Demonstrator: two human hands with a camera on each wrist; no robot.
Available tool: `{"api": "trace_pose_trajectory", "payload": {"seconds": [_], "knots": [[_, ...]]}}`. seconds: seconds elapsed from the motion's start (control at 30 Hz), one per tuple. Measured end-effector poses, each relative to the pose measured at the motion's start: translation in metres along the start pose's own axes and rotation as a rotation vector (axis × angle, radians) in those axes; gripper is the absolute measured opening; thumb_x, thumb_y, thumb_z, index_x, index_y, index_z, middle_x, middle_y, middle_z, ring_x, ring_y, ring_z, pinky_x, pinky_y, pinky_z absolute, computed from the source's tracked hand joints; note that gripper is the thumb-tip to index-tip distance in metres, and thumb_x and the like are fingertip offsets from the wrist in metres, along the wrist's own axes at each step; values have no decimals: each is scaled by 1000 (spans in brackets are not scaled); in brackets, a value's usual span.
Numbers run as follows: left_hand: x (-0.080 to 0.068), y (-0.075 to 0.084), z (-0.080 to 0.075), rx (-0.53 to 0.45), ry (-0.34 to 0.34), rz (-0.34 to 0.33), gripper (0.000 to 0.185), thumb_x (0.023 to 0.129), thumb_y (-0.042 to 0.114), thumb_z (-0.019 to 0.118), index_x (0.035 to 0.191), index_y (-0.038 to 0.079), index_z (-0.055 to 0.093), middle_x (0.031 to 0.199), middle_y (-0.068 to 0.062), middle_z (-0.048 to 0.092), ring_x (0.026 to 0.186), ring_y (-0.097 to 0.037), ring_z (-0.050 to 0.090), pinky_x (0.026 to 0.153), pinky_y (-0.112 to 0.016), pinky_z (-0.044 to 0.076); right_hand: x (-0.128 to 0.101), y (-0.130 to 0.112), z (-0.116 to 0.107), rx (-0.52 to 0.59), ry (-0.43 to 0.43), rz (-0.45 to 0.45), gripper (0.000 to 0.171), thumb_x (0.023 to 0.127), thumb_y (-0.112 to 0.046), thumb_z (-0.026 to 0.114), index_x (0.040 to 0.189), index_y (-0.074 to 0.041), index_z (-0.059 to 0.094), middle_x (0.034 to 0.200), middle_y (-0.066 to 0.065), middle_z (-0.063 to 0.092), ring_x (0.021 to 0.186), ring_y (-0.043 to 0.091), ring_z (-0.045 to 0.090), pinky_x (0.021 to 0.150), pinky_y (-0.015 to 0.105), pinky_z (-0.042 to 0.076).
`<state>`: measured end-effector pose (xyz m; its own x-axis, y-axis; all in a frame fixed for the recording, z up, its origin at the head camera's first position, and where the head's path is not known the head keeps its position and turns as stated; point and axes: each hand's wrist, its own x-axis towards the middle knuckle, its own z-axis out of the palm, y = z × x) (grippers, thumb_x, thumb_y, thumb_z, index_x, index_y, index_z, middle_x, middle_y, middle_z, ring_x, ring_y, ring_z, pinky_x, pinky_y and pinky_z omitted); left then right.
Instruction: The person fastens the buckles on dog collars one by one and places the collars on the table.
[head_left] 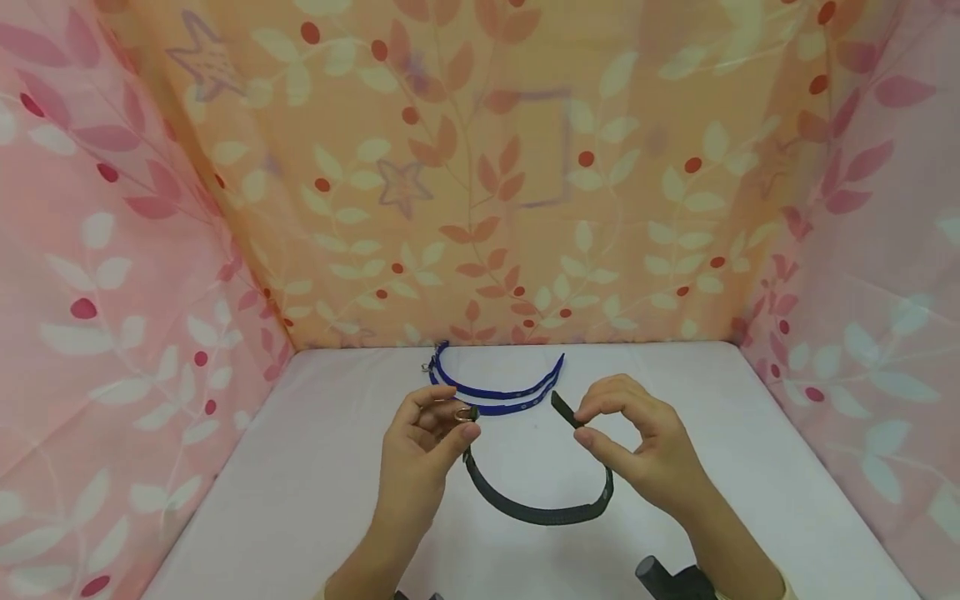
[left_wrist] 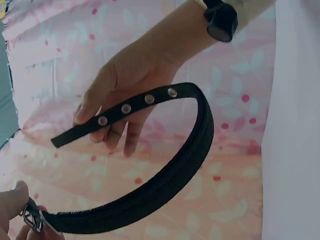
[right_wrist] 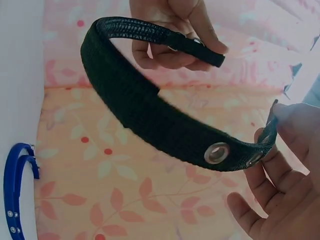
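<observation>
A black collar (head_left: 542, 515) with metal eyelets hangs in a downward curve between both hands, its two ends apart. My left hand (head_left: 417, 454) pinches the buckle end between thumb and fingers; the metal buckle (left_wrist: 33, 218) shows in the left wrist view. With thumb and forefinger my right hand (head_left: 651, 442) pinches the other end, whose tip (head_left: 562, 405) points up and toward the left. Along that end several eyelets (left_wrist: 149, 99) sit in a row. One eyelet (right_wrist: 217, 153) faces the right wrist camera.
Beyond the hands, a blue strap pair (head_left: 501, 409) with metal fittings lies curved on the white table (head_left: 300, 492). An orange leaf-patterned cloth (head_left: 480, 167) stands at the back edge, with pink cloth walls (head_left: 82, 375) on either side. A dark wrist device (head_left: 675, 578) shows at the lower right.
</observation>
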<state>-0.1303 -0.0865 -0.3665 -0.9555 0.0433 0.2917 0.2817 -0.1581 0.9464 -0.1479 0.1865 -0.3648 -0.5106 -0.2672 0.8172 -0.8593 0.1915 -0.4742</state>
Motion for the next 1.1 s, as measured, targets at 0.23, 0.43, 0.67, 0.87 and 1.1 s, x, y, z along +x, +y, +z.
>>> {"api": "trace_pose_trajectory", "payload": {"seconds": [0.23,0.43,0.67,0.87,1.1], "knots": [[-5,-3,7,50,10,50,29,87,5,81,110,4,64,107,-10,74,96,-23,68,86,-27,57,4,-14,8,-65,-29,-140,12,91,-9,77,103,-10,74,96,3,66,99,18,58,94,21,46],[-1,-8,4,261,-26,122,23,88,13,81,108,18,73,104,3,77,96,-19,69,84,-28,51,7,-14,14,-311,-29,-281,20,104,-25,62,99,-14,78,92,-2,66,96,24,59,100,35,39],[1,-10,0,409,-75,97,27,87,21,83,110,30,76,100,14,77,96,-13,68,88,-37,48,6,-12,25,-384,-47,-340,21,105,-24,60,97,-16,78,91,-2,65,94,25,59,96,42,40],[-2,-11,1,444,-183,85,26,86,25,83,111,32,77,99,16,75,95,-13,66,85,-34,48,4,-18,28,-409,-66,-372,20,105,-24,60,96,-19,77,91,-2,64,94,26,60,95,43,41],[-1,-11,-1,422,-256,90,24,83,26,86,106,30,77,91,11,73,93,-16,63,84,-33,49,5,-22,29,-380,-68,-372,19,105,-24,61,95,-19,76,90,-3,64,93,25,59,95,42,41]]}}
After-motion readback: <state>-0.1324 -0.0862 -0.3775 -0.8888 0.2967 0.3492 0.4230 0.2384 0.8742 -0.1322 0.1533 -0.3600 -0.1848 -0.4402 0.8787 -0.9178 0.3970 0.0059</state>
